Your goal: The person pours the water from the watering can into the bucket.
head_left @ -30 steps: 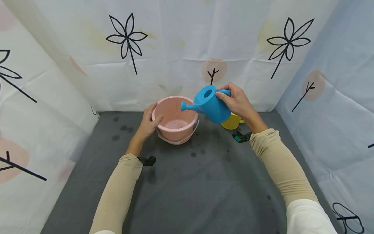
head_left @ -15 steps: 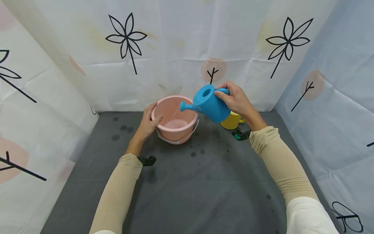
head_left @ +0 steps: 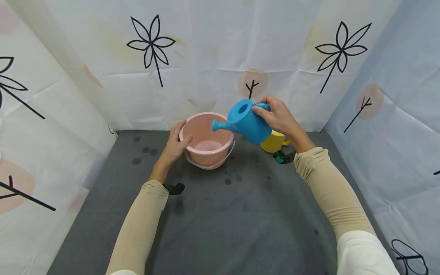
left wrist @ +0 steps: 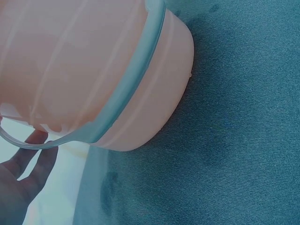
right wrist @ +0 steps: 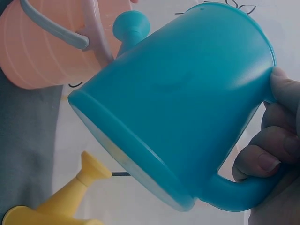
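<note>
A pink bucket (head_left: 207, 157) stands upright on the dark grey cloth, its pale handle hanging down. My left hand (head_left: 172, 145) grips the bucket's left rim, thumb over the edge; in the left wrist view, fingers (left wrist: 41, 168) lie against the far side. My right hand (head_left: 279, 117) holds a blue watering can (head_left: 252, 124) by its handle, fingers curled round it. The can is raised off the cloth and tilted left, with its spout over the bucket's right rim. Its inside cannot be made out.
Behind the blue can, a yellow watering can (right wrist: 70, 194) stands on the grey cloth (head_left: 240, 229), partly hidden by the right arm. Dark wet spots dot the cloth. White printed sheets (head_left: 206, 46) wall in the back and both sides.
Both hands, the bucket and the blue watering can hold almost the same place. Faint streaks below the spout inside the bucket in the earlier frames no longer show clearly.
</note>
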Demonstrator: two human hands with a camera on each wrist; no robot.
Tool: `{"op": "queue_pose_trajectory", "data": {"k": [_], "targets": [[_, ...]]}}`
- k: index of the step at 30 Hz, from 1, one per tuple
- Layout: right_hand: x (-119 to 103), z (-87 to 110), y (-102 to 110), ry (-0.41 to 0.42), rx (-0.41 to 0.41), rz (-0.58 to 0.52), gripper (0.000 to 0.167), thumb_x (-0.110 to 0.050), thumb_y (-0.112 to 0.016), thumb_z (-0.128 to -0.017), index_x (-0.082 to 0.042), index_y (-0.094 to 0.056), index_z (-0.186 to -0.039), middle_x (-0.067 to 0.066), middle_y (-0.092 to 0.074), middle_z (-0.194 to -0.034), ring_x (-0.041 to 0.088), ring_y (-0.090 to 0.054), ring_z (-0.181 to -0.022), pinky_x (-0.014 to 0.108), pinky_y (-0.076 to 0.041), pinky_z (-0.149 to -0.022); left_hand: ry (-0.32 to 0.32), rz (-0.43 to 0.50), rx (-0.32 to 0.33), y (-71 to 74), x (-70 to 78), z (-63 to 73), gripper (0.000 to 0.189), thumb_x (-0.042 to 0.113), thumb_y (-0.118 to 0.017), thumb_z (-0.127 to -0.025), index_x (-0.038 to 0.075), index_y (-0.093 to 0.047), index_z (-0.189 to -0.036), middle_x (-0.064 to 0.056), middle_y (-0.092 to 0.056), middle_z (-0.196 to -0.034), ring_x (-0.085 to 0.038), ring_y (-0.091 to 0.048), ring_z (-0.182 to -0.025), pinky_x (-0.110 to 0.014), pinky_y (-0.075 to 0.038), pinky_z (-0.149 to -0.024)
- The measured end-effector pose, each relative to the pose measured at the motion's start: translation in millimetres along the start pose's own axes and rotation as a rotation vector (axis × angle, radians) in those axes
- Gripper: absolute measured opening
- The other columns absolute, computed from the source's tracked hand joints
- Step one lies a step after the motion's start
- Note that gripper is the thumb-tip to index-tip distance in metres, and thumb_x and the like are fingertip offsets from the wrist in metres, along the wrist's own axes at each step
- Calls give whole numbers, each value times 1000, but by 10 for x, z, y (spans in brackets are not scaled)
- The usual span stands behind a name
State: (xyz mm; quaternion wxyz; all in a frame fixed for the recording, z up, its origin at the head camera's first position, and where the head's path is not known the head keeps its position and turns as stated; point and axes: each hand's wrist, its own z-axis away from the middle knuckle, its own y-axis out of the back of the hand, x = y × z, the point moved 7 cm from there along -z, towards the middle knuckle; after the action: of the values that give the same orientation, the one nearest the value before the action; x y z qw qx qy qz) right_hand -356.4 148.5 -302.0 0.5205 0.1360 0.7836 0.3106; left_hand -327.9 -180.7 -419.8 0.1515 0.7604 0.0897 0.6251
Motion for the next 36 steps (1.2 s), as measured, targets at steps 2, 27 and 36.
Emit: {"op": "queue_pose_trajectory", "data": {"k": [2,27,36], "targets": [[4,2,5,-3,-1,-1,29,-18,-58,-105,5,-54,-122,27,-58,-126,42,-56,-123,60,-41,-110,-2,-1,8,-9,-95,-38,71,16,-60,-100,4,-27,-161,-25,-14,-166,-42,-19,-153,-57,-23,-124],[-5,-19,11,-10,-27,26,30,-20,-58,-105,4,-53,-122,26,-58,-127,41,-55,-123,58,-41,-108,35,9,-17,-4,66,51,72,16,-60,-101,4,-25,-162,-24,-12,-166,-42,-20,-153,-56,-29,-122],[-15,-22,14,-1,-28,31,29,-19,-58,-105,4,-53,-122,26,-58,-126,41,-55,-123,58,-41,-109,38,10,-32,-9,51,37,73,18,-60,-101,5,-24,-162,-24,-10,-167,-43,-18,-154,-58,-33,-120]]}}
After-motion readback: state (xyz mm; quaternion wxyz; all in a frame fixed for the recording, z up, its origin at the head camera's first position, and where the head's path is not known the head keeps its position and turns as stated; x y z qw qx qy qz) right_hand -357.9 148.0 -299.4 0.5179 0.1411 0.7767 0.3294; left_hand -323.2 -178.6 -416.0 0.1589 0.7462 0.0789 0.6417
